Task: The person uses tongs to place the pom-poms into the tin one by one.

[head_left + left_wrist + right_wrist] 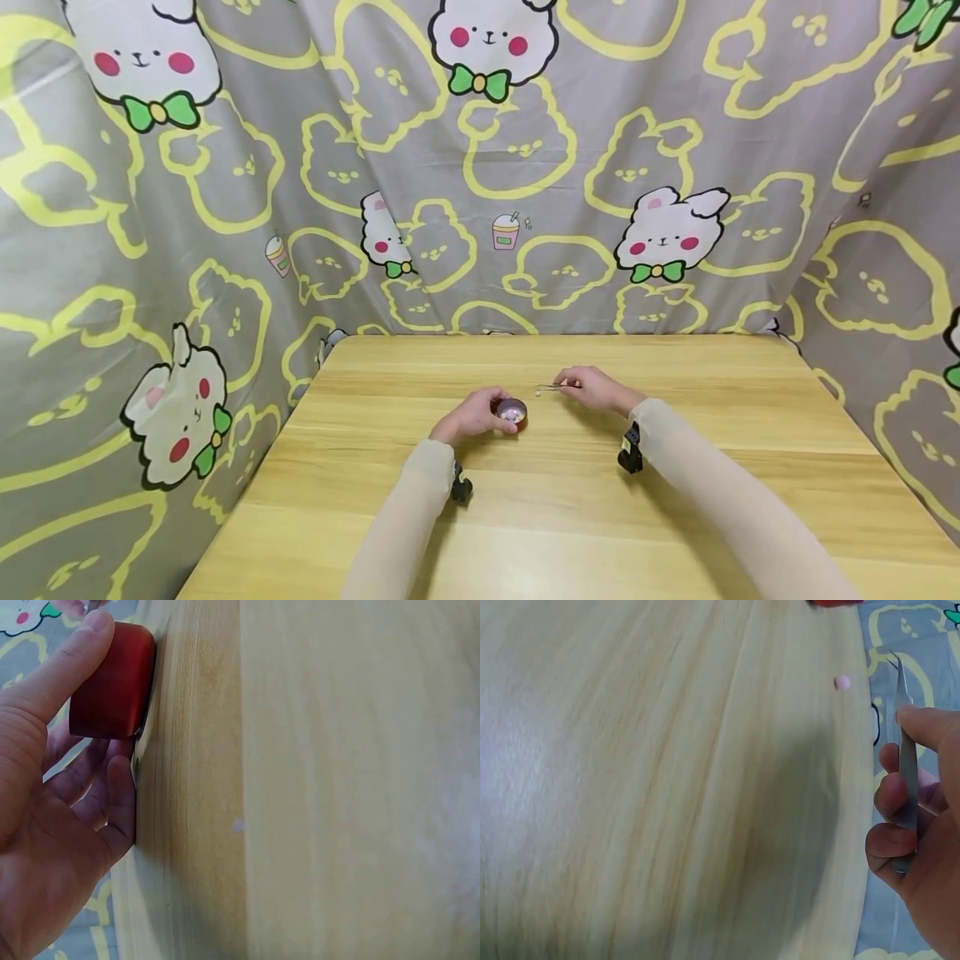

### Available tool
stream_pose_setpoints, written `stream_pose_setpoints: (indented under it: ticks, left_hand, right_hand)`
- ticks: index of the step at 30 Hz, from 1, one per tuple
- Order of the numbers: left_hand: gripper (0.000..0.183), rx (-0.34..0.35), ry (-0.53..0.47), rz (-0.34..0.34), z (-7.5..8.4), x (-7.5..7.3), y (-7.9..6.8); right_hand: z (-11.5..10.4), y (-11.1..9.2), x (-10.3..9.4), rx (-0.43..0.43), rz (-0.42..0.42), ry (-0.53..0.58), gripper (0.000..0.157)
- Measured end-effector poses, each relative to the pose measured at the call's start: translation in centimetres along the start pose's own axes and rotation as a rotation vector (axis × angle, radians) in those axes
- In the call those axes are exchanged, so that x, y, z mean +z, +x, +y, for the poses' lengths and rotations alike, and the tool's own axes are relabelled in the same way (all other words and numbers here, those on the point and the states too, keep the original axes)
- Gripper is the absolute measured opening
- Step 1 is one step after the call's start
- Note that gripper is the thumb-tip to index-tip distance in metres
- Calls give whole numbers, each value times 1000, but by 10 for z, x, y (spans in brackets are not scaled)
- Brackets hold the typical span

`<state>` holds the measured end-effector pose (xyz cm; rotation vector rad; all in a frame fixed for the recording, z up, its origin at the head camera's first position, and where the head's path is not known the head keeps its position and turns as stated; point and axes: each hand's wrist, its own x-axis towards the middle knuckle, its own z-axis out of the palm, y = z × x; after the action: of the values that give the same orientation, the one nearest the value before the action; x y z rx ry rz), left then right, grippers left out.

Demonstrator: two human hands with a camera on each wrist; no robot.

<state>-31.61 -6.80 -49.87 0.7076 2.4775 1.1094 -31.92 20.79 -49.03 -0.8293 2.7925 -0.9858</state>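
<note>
In the head view my left hand (477, 412) grips a small round red container (522, 426) from its left side, holding it on the table. Several small pastel pieces (513, 413) lie inside it. The left wrist view shows the thumb along the container's red wall (112, 686), with the other fingers behind. My right hand (594, 389) pinches slim metal tweezers (907, 776) with a bent tip. Just beyond the container lies a small round pink piece (842, 682) on the table. The tweezers' tips are slightly apart and hold nothing in the right wrist view.
The wooden table (555, 517) reaches back to a grey curtain (480, 167) with yellow outlines and white cartoon animals, which also hangs along both sides. A black wrist camera (631, 450) sits on the right wrist and another camera (462, 485) on the left.
</note>
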Motion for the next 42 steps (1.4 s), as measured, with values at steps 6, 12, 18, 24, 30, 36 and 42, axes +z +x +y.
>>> stream_pose_setpoints:
  ticks: [6,12,18,24,30,36,42]
  left_hand:
    - [43,-7,-6,-6,2,0,-2]
    - [42,-8,-15,-8,3,-1,-3]
    - [42,6,-14,-14,2,-1,-1]
    - [42,21,-7,-13,-1,-2,-1]
    - [43,25,-4,-6,-2,-1,-1]
    - [44,7,0,-3,-2,0,0]
    - [41,9,-22,-8,-2,-1,0]
  right_hand:
    - [4,2,4,-9,5,-16,14]
    - [8,5,8,-36,11,-44,12]
    - [11,7,9,-50,11,-68,11]
    - [14,9,11,-43,-1,-97,11]
    - [15,9,13,-33,-24,-101,12]
    - [15,7,13,-28,-23,-95,13]
    - [15,8,10,-31,18,-86,13]
